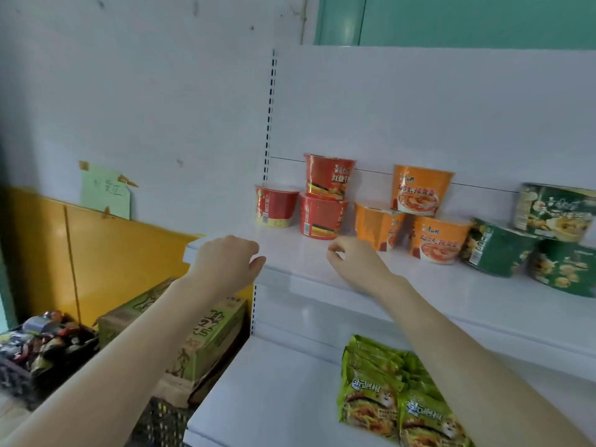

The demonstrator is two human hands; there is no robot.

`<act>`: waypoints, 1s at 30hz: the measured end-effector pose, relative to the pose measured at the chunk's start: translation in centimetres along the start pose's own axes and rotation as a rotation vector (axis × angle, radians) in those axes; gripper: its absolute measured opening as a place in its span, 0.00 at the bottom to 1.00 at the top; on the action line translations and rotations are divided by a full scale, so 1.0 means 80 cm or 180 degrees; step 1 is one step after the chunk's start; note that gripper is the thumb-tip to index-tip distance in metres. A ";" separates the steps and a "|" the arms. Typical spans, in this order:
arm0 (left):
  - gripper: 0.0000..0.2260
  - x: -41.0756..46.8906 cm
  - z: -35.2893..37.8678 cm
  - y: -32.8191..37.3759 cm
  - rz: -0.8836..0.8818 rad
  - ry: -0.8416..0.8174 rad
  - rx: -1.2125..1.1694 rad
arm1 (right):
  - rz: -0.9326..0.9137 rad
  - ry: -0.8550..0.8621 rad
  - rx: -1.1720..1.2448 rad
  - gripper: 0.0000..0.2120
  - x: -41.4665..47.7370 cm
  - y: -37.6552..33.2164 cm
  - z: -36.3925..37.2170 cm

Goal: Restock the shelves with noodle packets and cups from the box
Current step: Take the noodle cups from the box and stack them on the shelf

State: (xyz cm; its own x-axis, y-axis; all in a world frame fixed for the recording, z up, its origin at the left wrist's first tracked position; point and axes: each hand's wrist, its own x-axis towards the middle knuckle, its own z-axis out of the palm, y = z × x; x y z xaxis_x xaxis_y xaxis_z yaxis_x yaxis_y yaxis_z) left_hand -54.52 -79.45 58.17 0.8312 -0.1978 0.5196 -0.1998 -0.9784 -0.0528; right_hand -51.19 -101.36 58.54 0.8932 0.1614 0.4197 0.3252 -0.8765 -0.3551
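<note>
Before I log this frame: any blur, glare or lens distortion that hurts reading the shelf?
Head view: light soft and even, no hard shadows; the slotted upright bows from wide-angle distortion; the green cups at the right edge look stretched and soft; faint sheen on the upper shelf; print on the red cups only partly legible.

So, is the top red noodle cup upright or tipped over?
Upright: the top red noodle cup stands rim-up on another red cup.

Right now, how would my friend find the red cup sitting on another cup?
On the upper white shelf, go to the left end. The top red cup rests on a second red cup, with a third red cup to their left; of the red ones, only it is stacked.
</note>
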 end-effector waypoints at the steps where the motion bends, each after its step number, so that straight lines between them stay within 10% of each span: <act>1: 0.17 -0.002 -0.001 -0.015 -0.0009 0.0016 -0.0006 | -0.0020 0.0026 0.0017 0.11 0.007 -0.011 0.007; 14: 0.16 0.052 0.031 -0.206 0.0297 0.0040 -0.0179 | 0.0167 0.0304 0.0137 0.11 0.112 -0.127 0.093; 30: 0.17 0.217 0.142 -0.197 0.0380 0.0111 -0.0653 | 0.0235 0.0545 -0.0563 0.14 0.273 -0.077 0.079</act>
State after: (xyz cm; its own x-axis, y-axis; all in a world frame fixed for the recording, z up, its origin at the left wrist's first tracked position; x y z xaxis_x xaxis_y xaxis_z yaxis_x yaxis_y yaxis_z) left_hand -31.01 -68.19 58.33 0.7777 -0.3057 0.5493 -0.3998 -0.9148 0.0570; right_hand -31.75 -89.60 64.63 0.8420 0.0282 0.5387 0.1883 -0.9512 -0.2446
